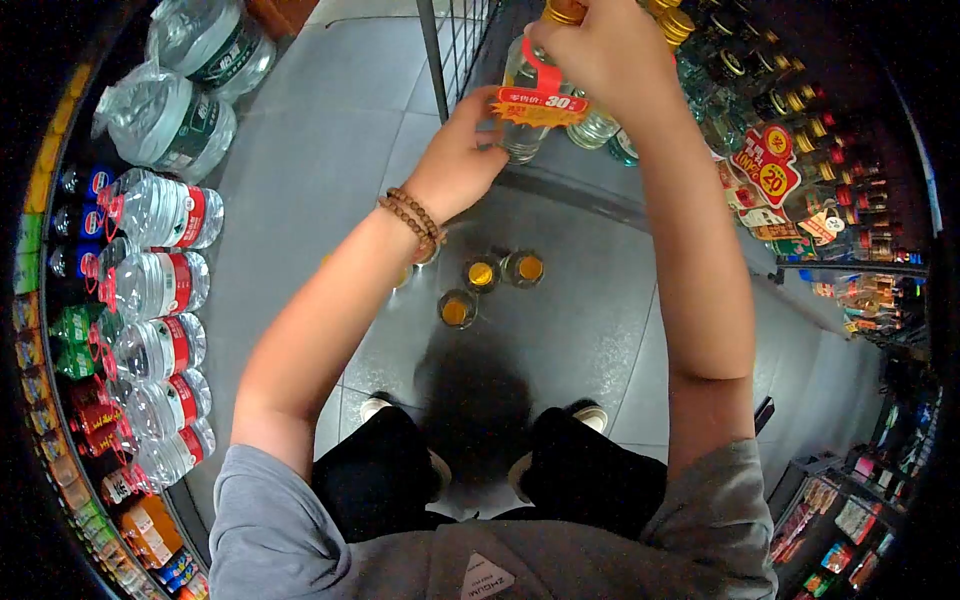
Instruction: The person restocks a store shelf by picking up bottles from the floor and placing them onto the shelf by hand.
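A clear glass bottle (522, 147) with a gold cap stands at the low shelf's front edge, at the top of the view. My left hand (458, 155) is closed around its lower side, the fingertips partly hidden behind it. My right hand (605, 45) grips the same bottle high up, near the neck; its fingers are partly out of sight. From the neck hangs a red and yellow price tag (543, 105) reading 30, covering part of the glass. Several gold-capped bottles (481, 275) stand on the floor below my hands, one partly behind my left wrist.
Shelves of bottles (785, 100) run along the right, with a red price sign (768, 165). Large water jugs (165, 205) line the left side. A black wire rack (470, 40) rises beside my left hand. My shoes (590, 417) are on the grey tiled floor (380, 350).
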`<action>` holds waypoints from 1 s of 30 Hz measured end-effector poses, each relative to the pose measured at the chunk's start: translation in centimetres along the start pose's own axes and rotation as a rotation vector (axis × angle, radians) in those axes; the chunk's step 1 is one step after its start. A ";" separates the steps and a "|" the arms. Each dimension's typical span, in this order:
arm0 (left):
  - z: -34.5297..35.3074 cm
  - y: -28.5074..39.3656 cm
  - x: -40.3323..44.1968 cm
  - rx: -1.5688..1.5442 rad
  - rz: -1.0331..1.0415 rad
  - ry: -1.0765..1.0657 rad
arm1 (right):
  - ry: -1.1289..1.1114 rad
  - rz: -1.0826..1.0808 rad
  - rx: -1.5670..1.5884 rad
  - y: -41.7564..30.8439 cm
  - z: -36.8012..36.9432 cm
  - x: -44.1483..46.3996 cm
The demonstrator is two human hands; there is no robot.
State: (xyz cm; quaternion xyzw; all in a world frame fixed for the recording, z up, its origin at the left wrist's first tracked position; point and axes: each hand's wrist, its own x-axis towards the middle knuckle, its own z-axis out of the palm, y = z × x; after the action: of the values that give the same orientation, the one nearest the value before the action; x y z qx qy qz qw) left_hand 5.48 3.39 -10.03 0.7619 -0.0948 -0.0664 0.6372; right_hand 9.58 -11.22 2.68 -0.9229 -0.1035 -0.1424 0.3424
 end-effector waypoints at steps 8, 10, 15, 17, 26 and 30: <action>0.0 -0.4 2.3 0.188 0.075 0.032 | -0.095 -0.027 -0.055 0.8 -0.5 1.5; -0.1 -0.8 3.1 0.211 0.109 0.054 | -0.123 -0.086 -0.065 1.2 -0.7 2.0; 0.2 0.2 4.0 0.184 0.091 0.058 | -0.273 -0.264 -0.076 1.2 -1.1 3.7; 0.2 0.0 4.4 0.225 0.106 0.079 | -0.406 -0.302 -0.106 0.9 -1.1 4.3; 0.7 -0.5 4.9 0.226 0.101 0.141 | -0.220 -0.403 -0.131 0.7 -2.7 2.4; 0.8 -0.2 4.6 0.204 0.091 0.132 | -0.490 -0.048 -0.181 -0.1 -4.3 3.0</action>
State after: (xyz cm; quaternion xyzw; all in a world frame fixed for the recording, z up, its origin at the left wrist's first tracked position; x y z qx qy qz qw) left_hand 9.82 1.65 -10.28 0.8204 -0.0935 0.0229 0.5636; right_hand 11.52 -13.69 6.83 -0.9540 -0.1919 0.0688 0.2198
